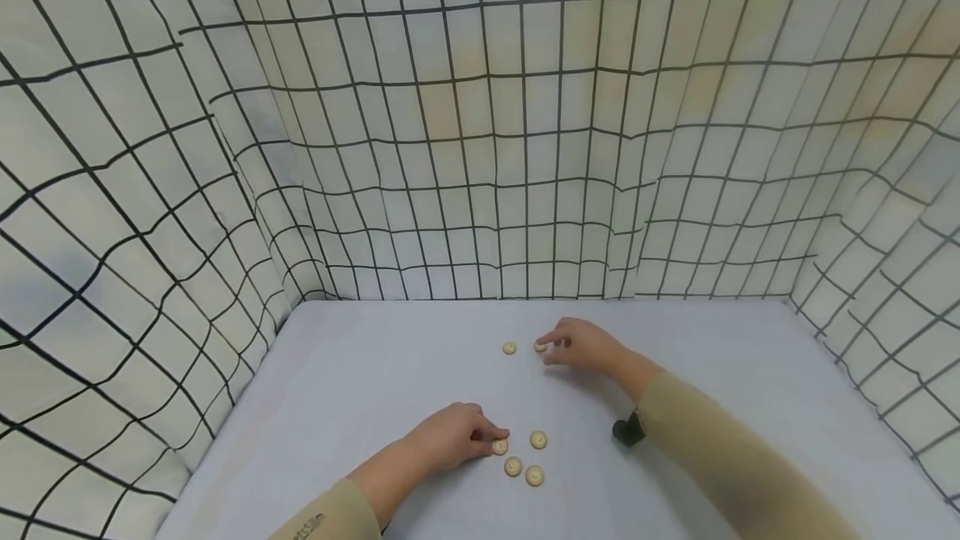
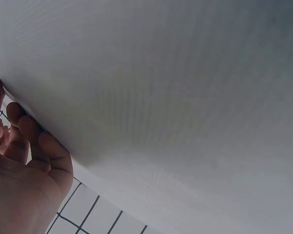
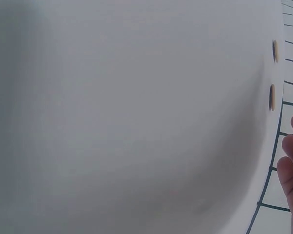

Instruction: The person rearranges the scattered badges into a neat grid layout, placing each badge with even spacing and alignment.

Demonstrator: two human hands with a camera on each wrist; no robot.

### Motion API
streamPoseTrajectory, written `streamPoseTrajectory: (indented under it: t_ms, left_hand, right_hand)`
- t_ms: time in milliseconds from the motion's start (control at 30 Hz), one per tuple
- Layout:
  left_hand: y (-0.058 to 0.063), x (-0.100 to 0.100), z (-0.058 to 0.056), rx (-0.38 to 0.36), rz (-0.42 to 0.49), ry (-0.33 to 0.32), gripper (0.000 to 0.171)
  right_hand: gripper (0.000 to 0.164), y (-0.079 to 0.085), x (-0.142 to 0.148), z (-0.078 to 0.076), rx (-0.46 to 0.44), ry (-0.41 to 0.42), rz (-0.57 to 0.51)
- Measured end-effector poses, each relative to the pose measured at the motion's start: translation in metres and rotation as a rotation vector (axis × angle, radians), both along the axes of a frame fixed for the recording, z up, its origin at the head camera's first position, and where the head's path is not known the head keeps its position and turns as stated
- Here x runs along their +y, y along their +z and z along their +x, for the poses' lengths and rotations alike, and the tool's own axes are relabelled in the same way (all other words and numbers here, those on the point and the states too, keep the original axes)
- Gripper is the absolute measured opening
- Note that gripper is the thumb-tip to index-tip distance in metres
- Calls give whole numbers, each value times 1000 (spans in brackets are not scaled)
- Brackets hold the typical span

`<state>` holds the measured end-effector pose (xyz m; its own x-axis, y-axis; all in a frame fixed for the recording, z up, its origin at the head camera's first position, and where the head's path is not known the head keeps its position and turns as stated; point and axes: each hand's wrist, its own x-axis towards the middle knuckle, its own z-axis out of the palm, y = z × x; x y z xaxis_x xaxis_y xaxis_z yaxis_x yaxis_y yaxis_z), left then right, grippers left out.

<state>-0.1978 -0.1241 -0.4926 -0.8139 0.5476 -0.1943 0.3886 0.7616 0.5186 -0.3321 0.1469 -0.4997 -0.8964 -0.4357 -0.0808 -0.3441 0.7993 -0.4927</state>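
Observation:
In the head view, my left hand [image 1: 453, 438] rests low on the white table and pinches a round cream button [image 1: 500, 447] at its edge. Close by on the right lie three more buttons, one upper [image 1: 538, 439], one lower left [image 1: 512, 466] and one lower right [image 1: 534, 476]. Farther back, my right hand [image 1: 585, 346] hovers by a button [image 1: 540, 347] partly covered by a fingertip. Left of that lies another button [image 1: 509, 347]. In the right wrist view, the loosely extended fingers [image 3: 289, 178] stand apart from two buttons seen edge-on. The left wrist view hides the pinched button.
A white cloth-like surface [image 1: 360, 357] covers the table. White walls with a black grid net [image 1: 480, 140] enclose it at the back and both sides. A black device [image 1: 628, 430] sits at the right wrist beside the beige sleeve [image 1: 720, 448].

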Motion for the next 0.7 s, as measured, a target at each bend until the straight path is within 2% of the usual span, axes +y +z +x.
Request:
streamPoseTrajectory:
  t_ms: [400, 700]
  left_hand:
    - [-4, 0, -1, 12, -3, 5, 29]
    - [-5, 1, -2, 3, -4, 11, 29]
  right_hand:
    - [35, 10, 10, 29, 26, 124, 41]
    - [37, 11, 17, 57, 97, 245, 64]
